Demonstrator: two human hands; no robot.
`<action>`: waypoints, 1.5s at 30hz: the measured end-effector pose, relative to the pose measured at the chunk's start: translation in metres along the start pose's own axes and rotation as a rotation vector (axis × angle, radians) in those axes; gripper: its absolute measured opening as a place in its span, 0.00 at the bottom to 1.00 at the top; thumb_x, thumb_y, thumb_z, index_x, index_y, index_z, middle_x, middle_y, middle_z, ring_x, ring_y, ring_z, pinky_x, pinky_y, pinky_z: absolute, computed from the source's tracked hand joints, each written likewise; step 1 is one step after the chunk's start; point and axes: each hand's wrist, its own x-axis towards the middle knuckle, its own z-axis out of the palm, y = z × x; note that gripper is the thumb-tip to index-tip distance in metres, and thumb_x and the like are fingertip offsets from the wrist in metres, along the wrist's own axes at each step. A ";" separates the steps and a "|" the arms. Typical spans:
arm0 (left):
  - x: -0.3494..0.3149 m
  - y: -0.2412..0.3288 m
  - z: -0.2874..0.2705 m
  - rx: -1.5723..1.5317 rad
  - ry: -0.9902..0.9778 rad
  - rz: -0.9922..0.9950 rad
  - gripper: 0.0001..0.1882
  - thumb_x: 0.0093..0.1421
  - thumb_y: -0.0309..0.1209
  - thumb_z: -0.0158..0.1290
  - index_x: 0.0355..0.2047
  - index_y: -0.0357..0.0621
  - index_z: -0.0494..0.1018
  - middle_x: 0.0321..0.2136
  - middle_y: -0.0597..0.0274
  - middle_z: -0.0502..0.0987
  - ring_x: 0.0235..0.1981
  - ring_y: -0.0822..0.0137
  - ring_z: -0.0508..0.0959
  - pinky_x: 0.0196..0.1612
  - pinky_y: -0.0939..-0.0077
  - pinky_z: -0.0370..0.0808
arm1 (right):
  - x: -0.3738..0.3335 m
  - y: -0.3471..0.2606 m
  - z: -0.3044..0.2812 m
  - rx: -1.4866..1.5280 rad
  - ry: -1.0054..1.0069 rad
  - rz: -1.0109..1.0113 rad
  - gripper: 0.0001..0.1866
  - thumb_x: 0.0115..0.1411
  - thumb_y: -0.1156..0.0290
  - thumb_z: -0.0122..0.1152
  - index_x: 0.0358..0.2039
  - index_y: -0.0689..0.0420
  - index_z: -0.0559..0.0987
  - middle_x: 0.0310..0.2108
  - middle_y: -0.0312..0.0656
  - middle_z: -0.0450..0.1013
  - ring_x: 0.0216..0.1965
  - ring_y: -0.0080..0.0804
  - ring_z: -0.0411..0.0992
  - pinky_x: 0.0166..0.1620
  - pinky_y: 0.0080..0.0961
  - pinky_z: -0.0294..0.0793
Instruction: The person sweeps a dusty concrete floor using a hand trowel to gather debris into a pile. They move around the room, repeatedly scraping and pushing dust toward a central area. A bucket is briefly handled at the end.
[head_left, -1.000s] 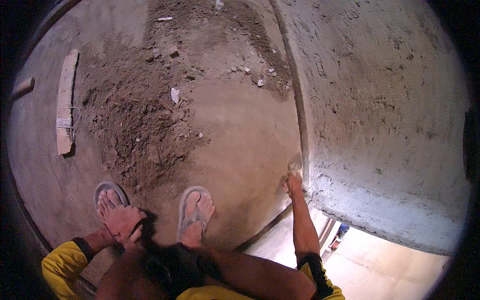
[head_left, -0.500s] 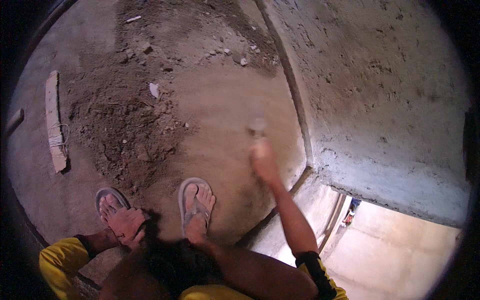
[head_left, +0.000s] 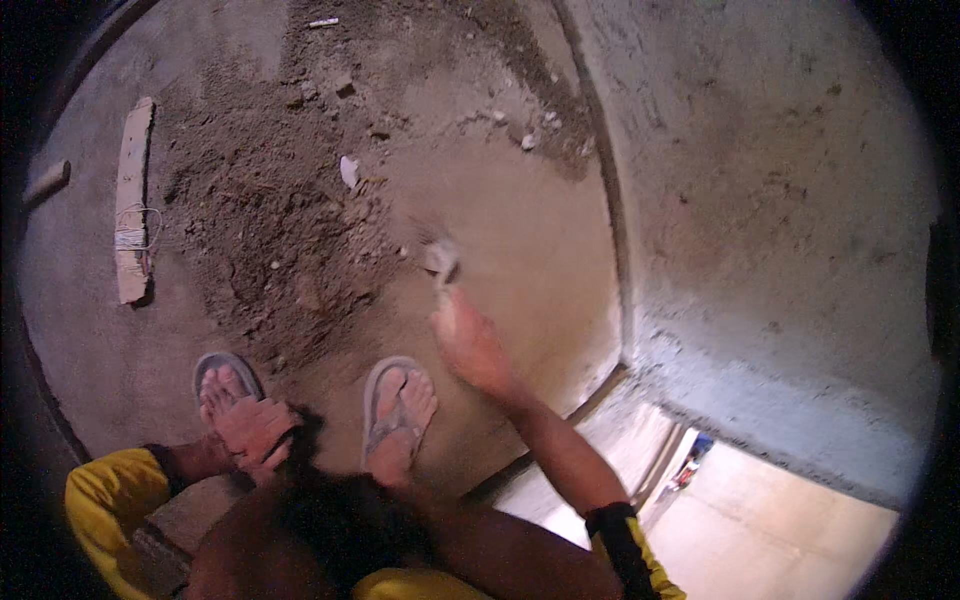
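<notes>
My right hand (head_left: 470, 345) reaches forward over the concrete floor, shut on a small grey tool (head_left: 440, 260) that is blurred by motion. The tool's tip is at the near edge of a spread of brown sand and rubble (head_left: 270, 210). My left hand (head_left: 255, 430) rests on my left foot by the ankle and holds nothing that I can see. Both feet wear grey sandals, the left (head_left: 222, 378) and the right (head_left: 398, 405), flat on the floor. My yellow sleeves show at the lower edge.
A rough plastered wall (head_left: 790, 200) rises on the right, meeting the floor along a curved line. A wooden strip wound with string (head_left: 132, 215) lies at the left. A white stone (head_left: 348, 170) sits in the sand. A lower, lighter floor (head_left: 790, 520) shows at the lower right.
My right hand has swung left with the tool, from the foot of the wall to the edge of the sand. My left hand has stayed on my foot.
</notes>
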 end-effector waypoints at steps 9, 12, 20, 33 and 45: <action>0.006 -0.003 0.006 0.112 0.025 0.022 0.27 0.52 0.43 0.51 0.50 0.44 0.69 0.36 0.53 0.70 0.38 0.50 0.72 0.40 0.56 0.67 | -0.033 0.187 -0.041 0.288 0.641 0.258 0.20 0.70 0.57 0.47 0.47 0.62 0.74 0.37 0.50 0.73 0.37 0.47 0.73 0.42 0.42 0.74; 0.003 -0.003 0.008 0.196 0.065 -0.023 0.26 0.52 0.44 0.51 0.50 0.45 0.70 0.35 0.53 0.71 0.37 0.50 0.72 0.40 0.55 0.67 | -0.082 0.278 -0.031 0.605 0.512 0.604 0.15 0.64 0.66 0.51 0.47 0.61 0.73 0.32 0.43 0.72 0.29 0.37 0.73 0.32 0.35 0.76; 0.000 -0.022 0.028 -0.121 -0.183 -0.077 0.26 0.50 0.43 0.52 0.47 0.46 0.71 0.35 0.53 0.70 0.37 0.49 0.72 0.40 0.53 0.67 | -0.061 0.105 0.071 -0.057 0.196 0.082 0.15 0.65 0.63 0.54 0.46 0.59 0.72 0.40 0.51 0.70 0.43 0.50 0.70 0.45 0.45 0.70; 0.004 -0.021 0.028 -0.130 -0.088 -0.005 0.27 0.48 0.41 0.54 0.48 0.45 0.71 0.37 0.50 0.70 0.37 0.48 0.71 0.39 0.52 0.66 | -0.071 0.311 -0.025 0.346 0.374 0.458 0.08 0.66 0.65 0.52 0.38 0.55 0.72 0.24 0.38 0.69 0.24 0.30 0.72 0.22 0.28 0.73; 0.009 0.009 0.020 0.232 0.255 -0.022 0.28 0.46 0.39 0.54 0.50 0.45 0.70 0.37 0.49 0.70 0.38 0.46 0.71 0.40 0.52 0.66 | -0.014 0.119 0.027 -0.221 0.506 -0.371 0.16 0.66 0.62 0.54 0.46 0.61 0.73 0.36 0.51 0.74 0.39 0.50 0.74 0.42 0.42 0.72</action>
